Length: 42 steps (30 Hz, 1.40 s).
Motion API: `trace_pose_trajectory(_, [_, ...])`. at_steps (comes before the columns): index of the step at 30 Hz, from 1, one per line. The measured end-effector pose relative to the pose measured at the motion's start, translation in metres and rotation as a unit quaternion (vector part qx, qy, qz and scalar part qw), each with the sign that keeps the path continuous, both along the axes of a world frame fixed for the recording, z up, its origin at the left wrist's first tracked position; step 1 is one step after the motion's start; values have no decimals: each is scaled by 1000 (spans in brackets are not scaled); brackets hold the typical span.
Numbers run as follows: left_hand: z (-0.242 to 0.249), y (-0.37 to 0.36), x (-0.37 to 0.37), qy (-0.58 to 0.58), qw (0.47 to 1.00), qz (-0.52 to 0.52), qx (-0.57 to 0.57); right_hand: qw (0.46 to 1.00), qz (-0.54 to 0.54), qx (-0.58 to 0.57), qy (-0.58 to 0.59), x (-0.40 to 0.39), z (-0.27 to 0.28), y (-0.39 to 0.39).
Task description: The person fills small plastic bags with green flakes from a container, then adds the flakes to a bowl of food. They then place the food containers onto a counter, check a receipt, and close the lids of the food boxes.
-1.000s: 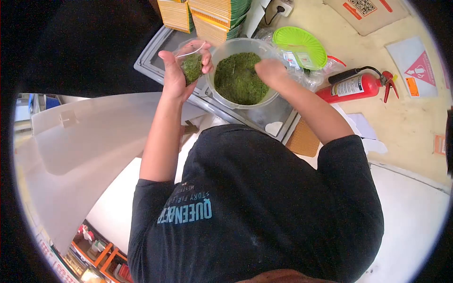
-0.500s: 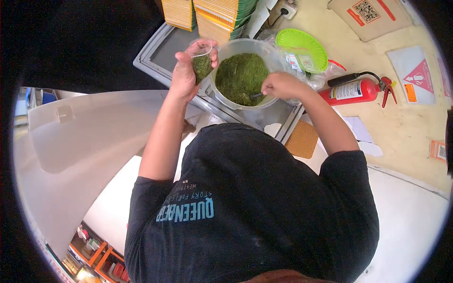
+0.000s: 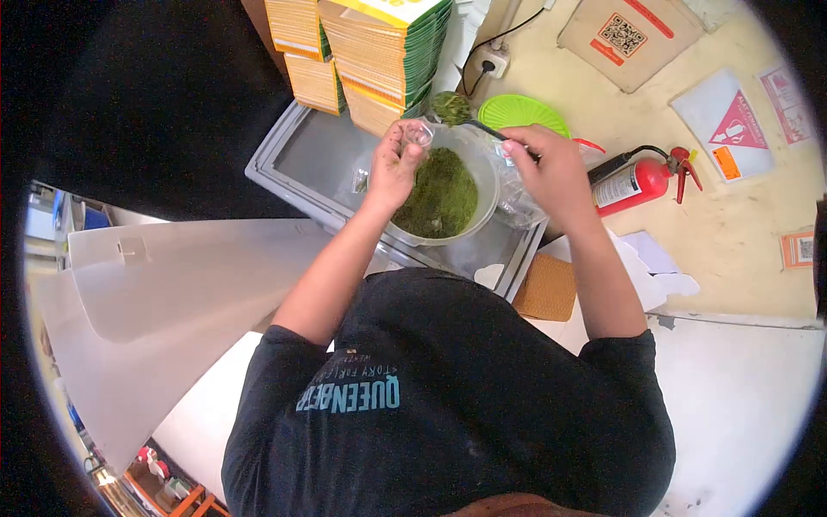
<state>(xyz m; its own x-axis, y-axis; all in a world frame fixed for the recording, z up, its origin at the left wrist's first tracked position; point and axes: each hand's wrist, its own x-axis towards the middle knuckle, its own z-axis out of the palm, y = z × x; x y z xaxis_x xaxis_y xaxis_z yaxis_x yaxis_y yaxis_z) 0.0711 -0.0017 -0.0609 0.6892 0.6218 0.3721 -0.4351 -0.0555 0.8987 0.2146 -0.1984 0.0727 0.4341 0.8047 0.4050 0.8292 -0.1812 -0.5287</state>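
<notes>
My left hand (image 3: 394,168) is closed around a clear plastic cup (image 3: 419,134), largely hidden by my fingers, above the near-left side of a translucent tub (image 3: 489,191). Green dried flakes (image 3: 441,194) fill the lower part of that tub. My right hand (image 3: 547,172) grips the black handle of a spoon (image 3: 484,129). A rounded heap of green flakes (image 3: 450,108) sits at the spoon's far end, raised over the tub's far rim, just beyond the cup. How full the cup is cannot be made out.
Tall stacks of yellow-and-green packs (image 3: 375,60) stand behind the tub. The tub rests on a grey-framed surface (image 3: 301,146). To the right are a green lid (image 3: 525,114), crumpled clear plastic (image 3: 517,202) and a red fire extinguisher (image 3: 633,185). A woven brown mat (image 3: 547,287) lies nearer.
My right hand has lifted the spoon out of the tub with green flakes on it. My left hand has turned the cup and moved it closer to the spoon. The camera view has shifted.
</notes>
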Motion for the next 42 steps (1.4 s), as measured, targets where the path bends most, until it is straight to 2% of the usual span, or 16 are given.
trace_pose_trajectory(5, [8, -16, 22, -24, 999, 43, -19, 993, -29, 25, -114, -20, 7, 4])
trace_pose_trajectory(6, [9, -14, 23, -5, 998, 59, 21, 991, -35, 35, -128, -20, 8, 4])
trace_pose_trajectory(8, [12, -7, 20, 37, 990, 91, 100, 988, -36, 44, -143, -18, 9, 3])
trace_pose_trajectory(12, [12, 0, 22, 11, 995, 57, 84, 990, -56, 48, -118, -10, 12, -3])
trace_pose_trajectory(15, [18, 2, 24, -44, 998, 38, 32, 990, -80, 0, -115, 6, -1, -18])
trace_pose_trajectory(17, [15, 7, 24, -65, 998, 12, 4, 989, -67, -88, -97, 17, -34, -27])
trace_pose_trajectory(20, [29, 3, 23, -35, 997, 14, 67, 977, -35, -195, -82, 19, -55, -27])
trace_pose_trajectory(24, [46, 1, 24, -37, 997, -58, 21, 925, 1, -369, -89, 19, -84, -19])
trace_pose_trajectory(27, [52, 4, 21, -27, 991, -132, 21, 991, 32, -85, -103, 5, -66, -11])
trace_pose_trajectory(29, [53, 1, 23, -38, 987, -155, 37, 991, 88, 100, -4, -13, -25, 5])
trace_pose_trajectory(33, [62, -8, 18, -14, 970, -241, 39, 972, 195, 117, -51, -8, 22, 26])
trace_pose_trajectory(35, [66, -15, 18, -38, 967, -247, -37, 963, 244, 68, -93, 9, 30, 32])
trace_pose_trajectory(36, [68, -16, 19, -51, 964, -248, -75, 969, 218, 45, -106, 13, 36, 31])
trace_pose_trajectory(38, [69, -5, 11, 13, 980, -195, -43, 978, 167, -6, -126, 17, 46, 26])
trace_pose_trajectory(41, [65, 16, 4, 63, 990, -124, 34, 975, 172, -12, -138, 24, 51, 21])
trace_pose_trajectory(42, [60, 21, 4, 75, 990, -103, 61, 980, 173, -17, -99, 26, 52, 21])
